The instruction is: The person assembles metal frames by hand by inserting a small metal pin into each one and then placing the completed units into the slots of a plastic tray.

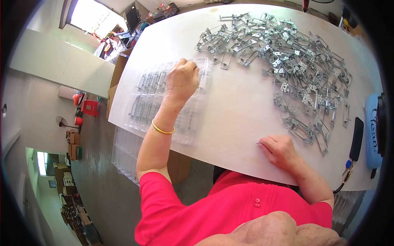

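My left hand (182,82), with a gold bangle at the wrist, is over the right part of a clear plastic tray (203,67). Its fingers are curled down, closed, and what they may hold is hidden beneath them. Rows of thin metal parts (152,82) lie in the tray's compartments. My right hand (281,152) rests near the table's front edge, thumb and fingers pinched together. A tiny dark tip pokes out of that pinch, too small to name. Beyond both hands spreads a heap of metal wire-and-plate pieces (295,53).
The white table (234,110) bears a black phone-like object (356,137) and a blue package (372,131) at the right. A lanyard with keys (348,170) hangs by the edge. More clear trays (125,153) sit below the table's left edge. Cardboard boxes (74,143) stand along the far wall.
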Available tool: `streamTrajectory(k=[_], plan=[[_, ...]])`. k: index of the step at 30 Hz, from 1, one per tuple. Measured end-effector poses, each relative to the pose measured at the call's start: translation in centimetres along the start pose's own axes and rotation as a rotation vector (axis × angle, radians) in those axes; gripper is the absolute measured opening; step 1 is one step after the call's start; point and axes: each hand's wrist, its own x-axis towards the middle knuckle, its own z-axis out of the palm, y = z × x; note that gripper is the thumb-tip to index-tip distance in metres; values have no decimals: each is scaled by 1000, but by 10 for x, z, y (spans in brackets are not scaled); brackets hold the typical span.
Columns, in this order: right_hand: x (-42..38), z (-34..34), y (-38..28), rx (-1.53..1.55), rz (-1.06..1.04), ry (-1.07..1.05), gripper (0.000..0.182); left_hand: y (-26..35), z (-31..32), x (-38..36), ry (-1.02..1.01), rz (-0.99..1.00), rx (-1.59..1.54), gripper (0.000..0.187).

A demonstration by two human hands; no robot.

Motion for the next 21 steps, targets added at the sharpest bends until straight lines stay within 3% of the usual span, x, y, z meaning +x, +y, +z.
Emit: streamTrajectory(k=[7, 14, 21], plan=[[-9, 1, 4, -19, 25, -40, 10, 55, 38, 33, -68, 110, -143, 10], [-14, 3, 14, 42, -45, -16, 10, 130, 74, 17, -237, 211, -434, 11], [-16, 6, 17, 58, -82, 28, 12, 171, 91, 0, -347, 136, -553, 13]])
